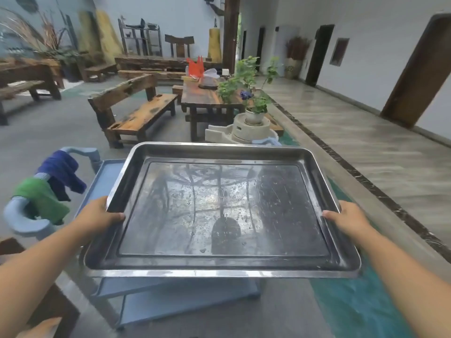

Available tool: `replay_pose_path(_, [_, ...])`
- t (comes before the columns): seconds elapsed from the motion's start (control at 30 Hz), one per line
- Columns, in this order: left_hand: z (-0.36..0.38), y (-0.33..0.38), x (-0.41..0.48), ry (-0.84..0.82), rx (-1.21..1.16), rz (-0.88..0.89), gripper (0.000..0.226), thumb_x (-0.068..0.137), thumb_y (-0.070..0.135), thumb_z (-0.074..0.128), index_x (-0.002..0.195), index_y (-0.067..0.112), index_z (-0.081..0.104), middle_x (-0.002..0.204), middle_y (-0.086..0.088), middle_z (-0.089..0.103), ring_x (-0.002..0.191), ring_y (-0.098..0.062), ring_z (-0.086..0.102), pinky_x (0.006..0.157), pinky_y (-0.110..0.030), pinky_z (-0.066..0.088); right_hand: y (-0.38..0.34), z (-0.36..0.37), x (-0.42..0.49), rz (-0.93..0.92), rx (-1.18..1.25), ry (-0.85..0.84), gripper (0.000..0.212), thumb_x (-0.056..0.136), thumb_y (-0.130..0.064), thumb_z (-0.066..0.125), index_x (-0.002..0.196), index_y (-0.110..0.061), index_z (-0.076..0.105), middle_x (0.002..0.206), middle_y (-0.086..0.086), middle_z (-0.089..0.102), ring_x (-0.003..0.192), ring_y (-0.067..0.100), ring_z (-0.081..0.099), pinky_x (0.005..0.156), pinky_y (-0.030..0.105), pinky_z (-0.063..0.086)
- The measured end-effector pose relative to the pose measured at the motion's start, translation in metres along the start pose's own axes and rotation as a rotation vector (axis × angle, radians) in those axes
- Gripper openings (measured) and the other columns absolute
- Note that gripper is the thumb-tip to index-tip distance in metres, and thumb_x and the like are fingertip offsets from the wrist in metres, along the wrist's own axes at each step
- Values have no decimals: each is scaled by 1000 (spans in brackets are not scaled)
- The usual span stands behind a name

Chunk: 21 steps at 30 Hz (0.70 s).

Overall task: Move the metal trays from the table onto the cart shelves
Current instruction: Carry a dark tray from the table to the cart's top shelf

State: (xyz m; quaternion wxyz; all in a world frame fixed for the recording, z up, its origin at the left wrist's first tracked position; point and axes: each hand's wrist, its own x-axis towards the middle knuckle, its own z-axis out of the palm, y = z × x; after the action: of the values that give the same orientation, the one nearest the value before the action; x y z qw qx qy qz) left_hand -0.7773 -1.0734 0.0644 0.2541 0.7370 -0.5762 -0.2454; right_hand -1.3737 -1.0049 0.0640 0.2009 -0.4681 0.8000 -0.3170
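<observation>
1. Head view: you hold the metal tray [219, 211] at centre frame, above the blue cart [107, 172], whose lower shelves show beneath the tray's near edge at 6 o'clock (droplets speckle the tray floor).
2. Your left hand [97, 215] grips the rim at 9 o'clock, thumb clamped over the lip; the fingers underneath are hidden.
3. Your right hand [349, 219] does the same at 3 o'clock.
4. A green cloth [39, 198] and a blue cloth [61, 172] drape over the cart handle at 9 o'clock; a wooden bench [141, 113] stands at 11.
</observation>
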Motion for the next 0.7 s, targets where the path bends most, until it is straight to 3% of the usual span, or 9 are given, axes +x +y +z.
replay_pose_path(0.07, [-3,-9,26,4,-22,-27,31,78,15,79,103,10,61,94,-14,67,84,-33,64,79,-40,50,-22,24,28,-31,-16,-19,8,82,-19,74,85,-15,68,73,1,68,70,23,63,63,31,45])
replay_pose_path(0.27, [-3,-44,106,49,-87,-75,34,79,8,78,108,5,61,95,-17,67,81,-32,61,77,-40,47,-71,103,96,-56,-53,-69,8,85,-17,71,90,-11,68,81,8,69,78,28,64,71,34,45])
replay_pose_path(0.47, [9,-76,152,34,-71,-153,44,80,11,77,120,5,58,106,-21,67,94,-39,63,87,-46,51,-95,160,132,-85,-124,-42,20,83,-16,72,70,-22,58,70,1,63,68,24,55,65,32,37])
replay_pose_path(0.6, [21,-87,171,51,-29,-180,31,82,17,76,104,8,56,98,-16,65,85,-33,58,74,-40,44,-90,184,148,-41,-169,-62,15,85,-21,70,75,-19,58,74,3,64,73,26,57,66,33,39])
replay_pose_path(0.7, [34,-89,182,68,-27,-184,27,82,17,75,96,12,53,88,-8,59,78,-27,52,71,-37,40,-81,197,157,-43,-252,-41,19,88,-27,66,76,-20,53,64,-7,52,67,24,49,64,34,37])
